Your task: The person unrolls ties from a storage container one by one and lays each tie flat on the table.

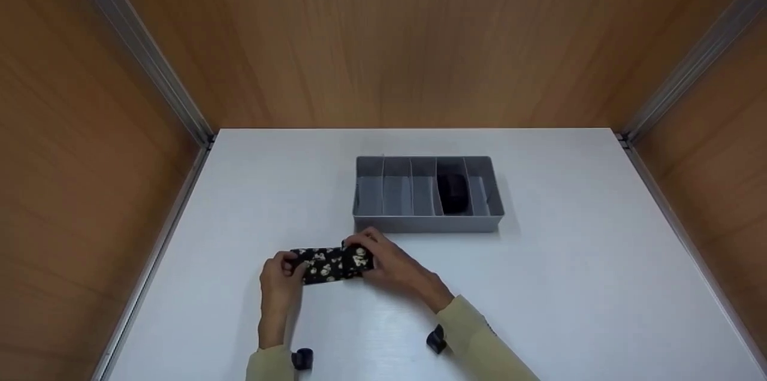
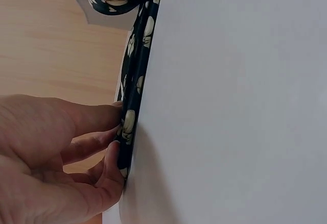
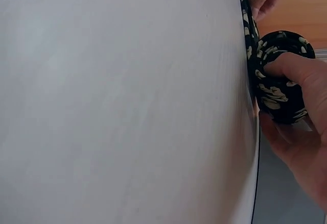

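A black cloth with cream flowers lies on the table as a folded flat strip, its right end wound into a thick roll. My left hand pinches the strip's left end; in the left wrist view the thumb and fingertips meet at the cloth's edge. My right hand grips the roll, and the right wrist view shows its thumb on the coil's side with a finger low by the table. The palm side of the right hand is partly hidden.
A grey divided tray stands just behind the right hand. In one of its compartments, right of the middle, sits a dark rolled bundle. Wooden panels enclose the white table at the back and both sides.
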`<action>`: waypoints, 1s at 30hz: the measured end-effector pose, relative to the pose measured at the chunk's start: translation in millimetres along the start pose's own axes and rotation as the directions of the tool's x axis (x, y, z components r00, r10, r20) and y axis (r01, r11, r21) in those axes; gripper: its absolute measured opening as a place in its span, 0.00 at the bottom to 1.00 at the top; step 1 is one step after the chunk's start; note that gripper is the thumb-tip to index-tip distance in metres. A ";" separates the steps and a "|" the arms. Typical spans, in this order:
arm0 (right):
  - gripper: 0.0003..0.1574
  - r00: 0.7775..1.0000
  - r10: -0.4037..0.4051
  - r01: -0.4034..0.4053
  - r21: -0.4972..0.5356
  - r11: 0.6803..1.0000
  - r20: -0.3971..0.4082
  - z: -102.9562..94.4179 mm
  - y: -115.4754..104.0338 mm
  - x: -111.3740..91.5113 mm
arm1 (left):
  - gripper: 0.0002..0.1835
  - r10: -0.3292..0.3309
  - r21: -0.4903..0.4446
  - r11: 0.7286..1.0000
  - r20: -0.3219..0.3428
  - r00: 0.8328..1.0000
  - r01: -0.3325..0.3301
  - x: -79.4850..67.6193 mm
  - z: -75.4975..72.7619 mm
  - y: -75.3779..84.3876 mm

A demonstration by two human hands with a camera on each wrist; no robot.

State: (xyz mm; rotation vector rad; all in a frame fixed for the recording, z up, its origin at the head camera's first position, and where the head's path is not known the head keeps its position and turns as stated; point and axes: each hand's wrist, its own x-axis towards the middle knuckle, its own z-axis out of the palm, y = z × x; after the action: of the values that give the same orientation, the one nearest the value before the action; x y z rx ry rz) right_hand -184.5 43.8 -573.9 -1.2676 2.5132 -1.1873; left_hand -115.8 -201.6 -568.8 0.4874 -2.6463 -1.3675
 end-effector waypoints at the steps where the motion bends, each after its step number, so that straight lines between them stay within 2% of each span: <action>1: 0.44 1.000 0.004 -0.004 0.002 1.000 0.002 -0.5 0.4 -0.8 | 0.13 0.001 0.001 1.000 -0.001 1.000 -0.001 0.2 0.3 -0.1; 8: 0.40 1.000 0.031 -0.031 0.049 0.998 -0.003 -5.7 2.1 -4.9 | 0.13 0.004 0.002 1.000 0.001 1.000 -0.004 0.5 -2.1 -0.4; 15: 0.39 0.999 -0.011 0.012 0.016 1.000 -0.033 -8.0 5.5 -7.2 | 0.13 0.007 0.004 1.000 -0.012 1.000 -0.006 -0.8 -2.9 -0.2; 30: 0.37 0.998 0.021 -0.020 0.021 1.000 -0.061 -15.4 10.5 -17.1 | 0.14 -0.005 -0.008 1.000 -0.012 1.000 0.005 -0.1 0.6 0.8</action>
State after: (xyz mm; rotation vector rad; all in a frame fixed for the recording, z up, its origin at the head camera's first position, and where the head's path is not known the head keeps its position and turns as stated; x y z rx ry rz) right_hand -186.2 69.0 -574.5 -1.2164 2.5429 -1.2637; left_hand -116.0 -200.6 -568.5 0.4997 -2.6310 -1.3706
